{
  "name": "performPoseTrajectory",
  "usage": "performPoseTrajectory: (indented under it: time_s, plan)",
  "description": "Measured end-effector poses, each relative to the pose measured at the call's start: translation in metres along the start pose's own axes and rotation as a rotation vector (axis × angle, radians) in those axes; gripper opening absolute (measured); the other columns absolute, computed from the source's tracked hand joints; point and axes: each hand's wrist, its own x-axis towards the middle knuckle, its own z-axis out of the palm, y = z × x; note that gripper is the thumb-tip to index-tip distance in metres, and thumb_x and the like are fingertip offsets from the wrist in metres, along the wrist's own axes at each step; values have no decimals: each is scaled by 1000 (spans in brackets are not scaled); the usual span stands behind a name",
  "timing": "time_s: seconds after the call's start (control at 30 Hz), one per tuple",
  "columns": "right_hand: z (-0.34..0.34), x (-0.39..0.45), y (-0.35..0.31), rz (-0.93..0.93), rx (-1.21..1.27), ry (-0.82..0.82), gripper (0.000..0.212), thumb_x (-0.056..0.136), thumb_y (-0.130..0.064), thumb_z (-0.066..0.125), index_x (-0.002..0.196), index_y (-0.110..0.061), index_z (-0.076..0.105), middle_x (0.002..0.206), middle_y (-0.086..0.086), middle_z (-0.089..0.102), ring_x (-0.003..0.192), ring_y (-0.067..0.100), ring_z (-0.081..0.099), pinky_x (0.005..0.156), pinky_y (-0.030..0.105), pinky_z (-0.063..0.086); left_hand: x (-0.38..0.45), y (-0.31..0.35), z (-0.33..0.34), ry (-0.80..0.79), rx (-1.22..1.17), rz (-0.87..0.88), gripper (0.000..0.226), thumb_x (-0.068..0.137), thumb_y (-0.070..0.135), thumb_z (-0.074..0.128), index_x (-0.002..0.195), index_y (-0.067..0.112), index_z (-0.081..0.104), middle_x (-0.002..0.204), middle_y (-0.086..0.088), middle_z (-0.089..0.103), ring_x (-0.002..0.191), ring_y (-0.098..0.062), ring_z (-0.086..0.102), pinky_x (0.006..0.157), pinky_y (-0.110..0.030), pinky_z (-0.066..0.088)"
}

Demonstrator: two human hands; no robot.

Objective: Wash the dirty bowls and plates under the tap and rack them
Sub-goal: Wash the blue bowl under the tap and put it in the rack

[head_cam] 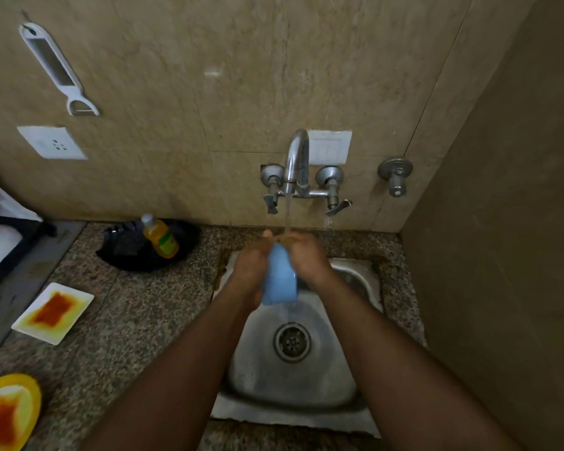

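Note:
Water runs from the chrome tap (296, 164) into the steel sink (355, 379). Under the stream my left hand (253, 266) and my right hand (306, 255) hold a light blue dish (280, 284) on edge between them, fingers curled round its sides. On the counter to the left lie a white square plate (54, 312) smeared with orange sauce and a yellow round plate (9, 413), equally stained. A dish rack (4, 242) with a white bowl stands at the far left edge.
A bottle of yellow dish soap (160, 236) leans on a black bag (144, 252) behind the plates. The tiled wall carries a peeler (57, 68), a socket (51, 143) and a spare valve (396, 177). A side wall closes in on the right.

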Motion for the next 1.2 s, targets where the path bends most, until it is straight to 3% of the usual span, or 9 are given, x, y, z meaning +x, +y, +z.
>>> performPoseTrajectory:
  time_s: [0.1,0.33,0.43,0.57,0.67,0.8,0.9,1.0,1.2]
  plan:
    - [-9,4,-5,148,159,33,41,87,-51,55,93,-15,75,111,18,72,108,37,67,102,52,50,4,-11,-8,53,-110,8,44,105,47,49,105,9,71,95,-12,78,89,-28,75,81,-40,59]
    - [35,-52,11,-358,-555,130,69,104,-50,27,161,-11,21,168,11,22,156,26,17,126,49,17,25,-6,-14,104,-426,-105,59,109,48,35,119,-6,58,96,-22,69,95,-34,64,103,-47,46]
    - [19,-35,5,-347,-494,35,60,109,-43,29,159,-8,31,164,14,31,153,27,26,126,42,19,21,-7,-9,99,-475,-95,46,108,43,40,129,7,59,99,-13,72,90,-27,66,84,-40,55]
    - [-8,4,-6,12,-110,-160,66,104,-63,28,145,-17,53,149,13,54,136,30,51,116,48,38,33,-24,-15,-5,-552,-140,61,106,52,35,140,7,57,134,-26,64,123,-37,60,109,-53,44]
    - [3,5,-6,51,-155,-85,83,92,-77,28,147,-19,50,151,12,51,135,30,52,114,47,40,35,-23,-13,22,-497,-124,55,108,49,34,137,9,58,112,-18,71,107,-30,64,98,-44,49]
    - [24,-19,9,0,-56,44,107,70,-86,55,157,-27,33,156,-1,43,138,18,44,116,41,37,39,-14,-8,113,-298,-9,48,107,46,45,117,4,66,121,-17,66,111,-29,65,97,-40,53]
    - [13,-19,7,144,373,91,69,74,-70,75,128,-29,63,123,-1,71,104,17,70,95,42,58,35,-9,6,53,151,96,43,108,39,46,111,3,69,113,-14,72,99,-27,70,89,-38,57]
    - [-11,-12,13,309,786,-92,62,83,-61,73,119,-10,73,112,16,76,106,33,73,98,50,57,22,-9,17,-124,542,209,42,107,40,46,112,7,71,112,-17,72,104,-31,69,99,-53,53]
    - [-13,-16,42,321,1015,-12,55,82,-29,67,129,0,66,119,25,71,104,40,68,93,50,53,10,-22,-12,-146,934,842,32,95,19,67,64,29,64,66,13,63,68,-4,58,69,-28,44]
